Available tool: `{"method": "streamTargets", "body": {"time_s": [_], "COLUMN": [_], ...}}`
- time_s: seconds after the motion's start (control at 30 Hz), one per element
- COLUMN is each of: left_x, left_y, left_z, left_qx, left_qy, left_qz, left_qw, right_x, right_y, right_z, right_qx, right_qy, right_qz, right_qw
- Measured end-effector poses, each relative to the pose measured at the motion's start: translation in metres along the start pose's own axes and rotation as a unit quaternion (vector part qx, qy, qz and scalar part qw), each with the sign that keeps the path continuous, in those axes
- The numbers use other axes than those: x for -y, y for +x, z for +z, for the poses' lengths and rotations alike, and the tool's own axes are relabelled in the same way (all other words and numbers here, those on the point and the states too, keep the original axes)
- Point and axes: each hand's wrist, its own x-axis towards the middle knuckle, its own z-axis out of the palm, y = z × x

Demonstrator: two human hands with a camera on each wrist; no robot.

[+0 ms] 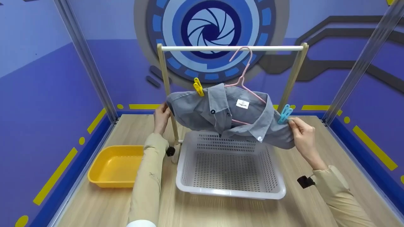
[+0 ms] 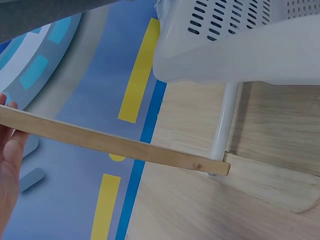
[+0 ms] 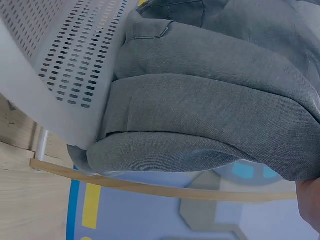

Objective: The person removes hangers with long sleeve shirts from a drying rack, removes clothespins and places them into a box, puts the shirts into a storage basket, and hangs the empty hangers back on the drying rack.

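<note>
A grey shirt (image 1: 192, 110) hangs tilted on a pink hanger (image 1: 242, 78). The hanger's hook overlaps the white top rod (image 1: 195, 48) of a small wooden rack. A yellow clothespin (image 1: 198, 87) is clipped at one shoulder and a blue clothespin (image 1: 285, 114) at the other. My right hand (image 1: 304, 135) pinches the shirt's shoulder edge beside the blue clothespin. At the opposite end, my left hand (image 1: 161, 119) holds the rack's wooden post (image 2: 115, 144), its fingers reaching behind it, close to the shirt's edge. In the right wrist view the shirt's folds (image 3: 200, 100) droop beside the basket.
Below the shirt stands a white perforated basket (image 1: 230, 191) on the wooden table (image 1: 202, 214). A yellow tray (image 1: 109, 184) sits to its left, partly behind my left sleeve. Blue printed panels (image 1: 47, 104) enclose the sides and back.
</note>
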Motion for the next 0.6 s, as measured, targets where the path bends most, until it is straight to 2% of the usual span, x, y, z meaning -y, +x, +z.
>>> {"method": "streamTargets", "body": {"time_s": [0.17,0.27,0.33,0.47,0.6], "left_x": [0.001,0.001,0.002,-0.001,-0.003], "left_y": [0.0,0.001,0.002,0.0,-0.001], "left_z": [0.0,0.0,0.0,-0.001,-0.001], "left_qx": [-0.021,-0.02,-0.008,0.02,0.026], "left_qy": [0.059,0.08,0.062,0.004,-0.02], "left_qz": [0.03,0.04,0.044,0.038,0.029], "left_qw": [0.9976,0.9958,0.997,0.9991,0.999], "right_x": [0.017,0.021,0.017,-0.01,-0.007], "right_y": [-0.004,-0.007,-0.009,-0.018,-0.024], "right_z": [-0.004,-0.006,-0.006,-0.007,-0.009], "right_qx": [0.02,0.038,0.048,0.072,0.091], "right_qy": [0.004,0.003,0.007,0.022,0.02], "right_qz": [-0.003,0.0,0.004,0.021,0.042], "right_qw": [1.0,0.999,0.999,0.997,0.995]}}
